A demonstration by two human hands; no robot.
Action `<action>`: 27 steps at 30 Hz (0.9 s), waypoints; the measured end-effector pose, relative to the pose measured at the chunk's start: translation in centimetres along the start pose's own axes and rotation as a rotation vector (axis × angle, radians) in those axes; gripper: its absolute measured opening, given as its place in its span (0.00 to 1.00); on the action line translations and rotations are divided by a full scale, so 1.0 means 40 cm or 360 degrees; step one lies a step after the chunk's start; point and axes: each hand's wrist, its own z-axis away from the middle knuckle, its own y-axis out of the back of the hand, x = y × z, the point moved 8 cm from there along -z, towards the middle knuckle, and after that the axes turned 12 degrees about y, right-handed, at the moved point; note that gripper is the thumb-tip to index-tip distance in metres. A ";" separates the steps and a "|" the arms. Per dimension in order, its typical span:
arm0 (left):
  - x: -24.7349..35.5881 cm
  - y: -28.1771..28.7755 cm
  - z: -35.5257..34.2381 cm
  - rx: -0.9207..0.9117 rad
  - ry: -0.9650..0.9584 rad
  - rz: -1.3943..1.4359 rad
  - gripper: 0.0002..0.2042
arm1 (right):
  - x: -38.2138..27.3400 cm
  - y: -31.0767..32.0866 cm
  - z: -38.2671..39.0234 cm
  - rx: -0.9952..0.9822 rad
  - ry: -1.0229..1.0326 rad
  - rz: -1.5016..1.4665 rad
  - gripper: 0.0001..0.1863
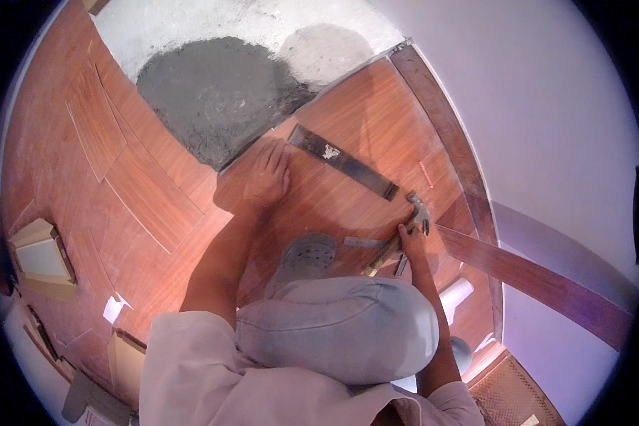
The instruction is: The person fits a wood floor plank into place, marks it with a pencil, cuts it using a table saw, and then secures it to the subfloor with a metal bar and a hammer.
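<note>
Most of the floor was already planked, but grey mortar (216, 96) at frame top stayed bare while left hand (266, 177), fingers spread, pressed a laminate plank (348, 206) mid-frame and right hand (410, 238) gripped the hammer (405, 231).

wood-plank floor (156, 192), dark bar (342, 161), mortar (216, 92)

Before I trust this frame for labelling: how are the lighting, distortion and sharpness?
Head view: soft, even light with a slight violet cast on the wall; fisheye bends the dark skirting strip and blackens the corners; the left hand on the wood flooring reads fairly sharp; the right hand and hammer are softer; no harsh glare.
</note>
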 end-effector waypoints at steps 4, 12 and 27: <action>0.020 0.017 -0.020 -0.0010 0.0001 0.0018 0.26 | 0.015 -0.005 0.004 0.0046 0.0036 -0.0026 0.34; -0.009 0.017 -0.016 -0.0017 0.0242 0.0009 0.29 | 0.039 -0.037 0.003 -0.0179 -0.0019 -0.0121 0.34; 0.017 -0.024 0.003 -0.0035 -0.0114 -0.0074 0.26 | 0.001 0.171 -0.020 0.0869 0.0053 -0.0083 0.17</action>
